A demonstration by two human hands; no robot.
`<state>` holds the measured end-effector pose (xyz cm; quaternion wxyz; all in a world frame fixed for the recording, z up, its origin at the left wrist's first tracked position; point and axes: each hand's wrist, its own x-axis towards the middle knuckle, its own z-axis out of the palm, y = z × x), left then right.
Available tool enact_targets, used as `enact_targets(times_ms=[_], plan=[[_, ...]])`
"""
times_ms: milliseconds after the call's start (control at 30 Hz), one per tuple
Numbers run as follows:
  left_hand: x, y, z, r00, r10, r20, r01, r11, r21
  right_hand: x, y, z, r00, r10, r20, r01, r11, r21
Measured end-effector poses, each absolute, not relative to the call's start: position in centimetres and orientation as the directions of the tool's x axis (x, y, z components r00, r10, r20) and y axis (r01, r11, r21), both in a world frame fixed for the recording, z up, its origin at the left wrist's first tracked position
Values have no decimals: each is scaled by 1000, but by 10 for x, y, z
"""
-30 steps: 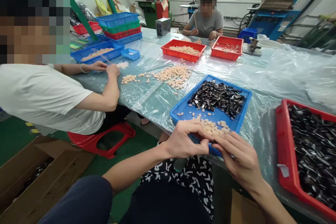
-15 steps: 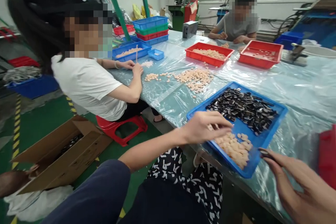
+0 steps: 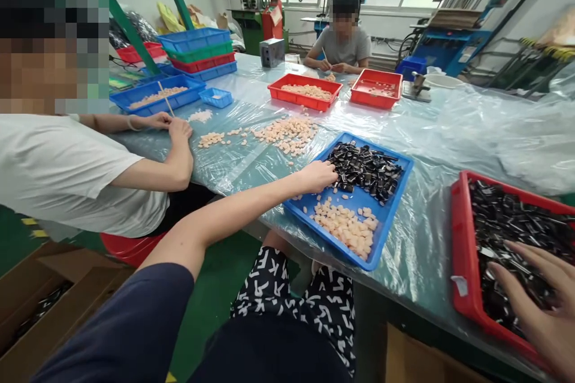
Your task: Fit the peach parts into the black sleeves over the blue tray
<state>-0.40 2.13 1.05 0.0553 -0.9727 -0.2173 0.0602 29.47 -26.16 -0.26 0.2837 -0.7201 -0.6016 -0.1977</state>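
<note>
My left hand [image 3: 318, 176] reaches into the blue tray [image 3: 390, 222], its fingers curled down at the left edge of a heap of small black glossy pieces [image 3: 366, 169]. What its fingertips hold, if anything, is hidden. Nearer to me in the same tray lies a pile of small cream-coloured pieces [image 3: 345, 224]. On the right, my right hand [image 3: 534, 305] hovers over the red bin [image 3: 459, 239], thumb and fingers spread, with nothing visibly gripped. Similar black pieces with shiny metal parts [image 3: 512, 215] fill that bin.
Loose cream pieces [image 3: 287, 134] lie on the plastic-covered table. Beyond them stand two red trays [image 3: 305, 100] and stacked trays [image 3: 195, 48]. A person in white [image 3: 67, 173] sits at left; another in grey [image 3: 354, 45] sits across. Clear plastic sheeting [image 3: 534, 125] is bunched at right.
My right hand has moved right from the blue tray to the red bin and let go of a small black piece. My left hand has shifted from above the cream pieces to the black heap.
</note>
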Motion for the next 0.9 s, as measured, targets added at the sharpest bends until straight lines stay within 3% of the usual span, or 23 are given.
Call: enact_targets(times_ms=[100, 200, 300, 367, 467, 633, 900], plan=[[1, 23, 12, 892, 448, -54, 443, -893, -78, 244, -258, 16, 151, 782, 605, 963, 22, -268], [-8, 3, 28, 887, 455, 82, 421, -868, 265, 207, -249, 19, 170, 809, 562, 904, 100, -417], [-22, -32, 45, 906, 381, 185, 208, -780, 590, 174, -231, 15, 186, 857, 480, 832, 123, -542], [-31, -54, 50, 916, 337, 218, 110, -733, 672, 154, -218, 13, 141, 892, 429, 777, 169, -606], [-45, -74, 46, 890, 399, 222, 129, -686, 716, 133, -203, 12, 39, 925, 378, 708, 241, -663], [-67, -83, 37, 826, 531, 188, 142, -519, 843, 122, -198, 14, -27, 902, 432, 721, 317, -616], [-78, -85, 35, 813, 583, -4, 206, -281, 937, 120, -197, 15, -199, 835, 513, 853, 405, -328]])
